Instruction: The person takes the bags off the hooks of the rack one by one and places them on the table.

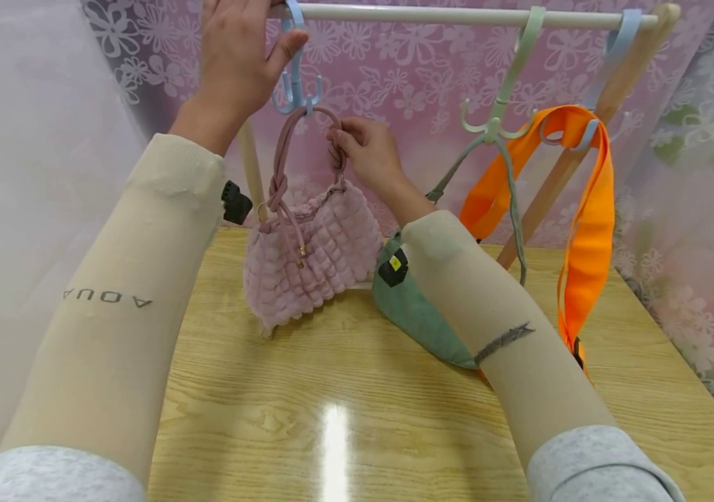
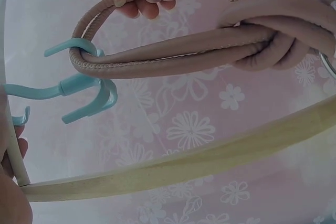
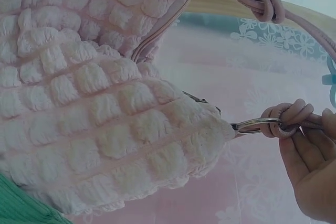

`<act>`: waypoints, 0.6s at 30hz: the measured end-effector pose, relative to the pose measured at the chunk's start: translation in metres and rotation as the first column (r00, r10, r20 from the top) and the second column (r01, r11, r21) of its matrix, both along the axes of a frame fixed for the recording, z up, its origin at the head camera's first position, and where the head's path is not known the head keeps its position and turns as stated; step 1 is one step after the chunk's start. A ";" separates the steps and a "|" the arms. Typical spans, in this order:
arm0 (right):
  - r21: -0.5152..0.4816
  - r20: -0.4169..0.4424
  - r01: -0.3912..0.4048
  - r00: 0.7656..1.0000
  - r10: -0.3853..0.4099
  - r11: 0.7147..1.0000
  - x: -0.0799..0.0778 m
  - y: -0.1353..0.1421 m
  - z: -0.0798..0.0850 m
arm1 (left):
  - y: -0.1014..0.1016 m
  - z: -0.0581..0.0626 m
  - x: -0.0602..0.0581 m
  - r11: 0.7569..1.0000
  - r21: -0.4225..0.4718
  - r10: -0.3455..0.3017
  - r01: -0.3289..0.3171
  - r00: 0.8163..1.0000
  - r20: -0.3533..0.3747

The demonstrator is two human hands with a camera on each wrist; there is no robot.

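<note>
A pink quilted handbag (image 1: 313, 258) hangs by its handle (image 2: 173, 56) from a light-blue multi-prong hook (image 1: 296, 90) on a white rail (image 1: 420, 14). My right hand (image 1: 369, 153) pinches the right side of that handle, near the knot and metal ring (image 3: 257, 124). At the rail's left end my left hand (image 1: 238, 59) grips the rail beside the hook; its fingertips show behind the rail in the left wrist view, while the head view cuts them off at the top. The bag's lower edge hangs close to the table.
Right of the handbag, a green bag (image 1: 426, 321) hangs from a pale green hook (image 1: 500, 104), partly behind my right forearm. An orange strap (image 1: 589, 237) hangs on another blue hook (image 1: 623, 35). Wooden legs (image 1: 551, 181) support the rail over a wood-grain table (image 1: 269, 397).
</note>
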State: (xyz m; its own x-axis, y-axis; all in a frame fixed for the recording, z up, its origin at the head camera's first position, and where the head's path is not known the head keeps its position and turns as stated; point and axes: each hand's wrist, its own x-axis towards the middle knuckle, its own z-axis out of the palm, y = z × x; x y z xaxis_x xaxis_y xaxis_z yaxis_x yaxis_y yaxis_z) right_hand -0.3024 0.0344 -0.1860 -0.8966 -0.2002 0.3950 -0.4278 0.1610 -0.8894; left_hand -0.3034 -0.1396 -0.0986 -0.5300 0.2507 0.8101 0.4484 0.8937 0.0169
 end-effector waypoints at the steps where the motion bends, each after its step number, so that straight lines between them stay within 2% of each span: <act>1: -0.011 -0.001 -0.006 1.000 0.006 1.000 0.000 0.000 0.000 | 0.000 0.000 0.000 1.000 0.000 0.000 0.000 1.000 0.001; 7: -0.034 -0.022 -0.007 1.000 0.007 0.999 0.000 -0.002 0.001 | -0.001 0.000 0.000 1.000 0.002 0.011 -0.011 1.000 0.020; 18: -0.108 0.010 0.000 1.000 0.001 0.994 -0.022 0.000 -0.006 | 0.000 0.001 0.001 1.000 -0.001 0.029 -0.029 0.998 0.050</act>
State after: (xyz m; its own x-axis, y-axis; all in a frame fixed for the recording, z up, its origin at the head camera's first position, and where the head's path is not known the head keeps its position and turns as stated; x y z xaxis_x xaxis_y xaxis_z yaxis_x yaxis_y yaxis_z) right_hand -0.3247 0.0345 -0.1915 -0.9005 -0.1570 0.4056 -0.4191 0.0636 -0.9057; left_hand -0.3025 -0.1399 -0.0976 -0.5767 0.2345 0.7825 0.4206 0.9064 0.0384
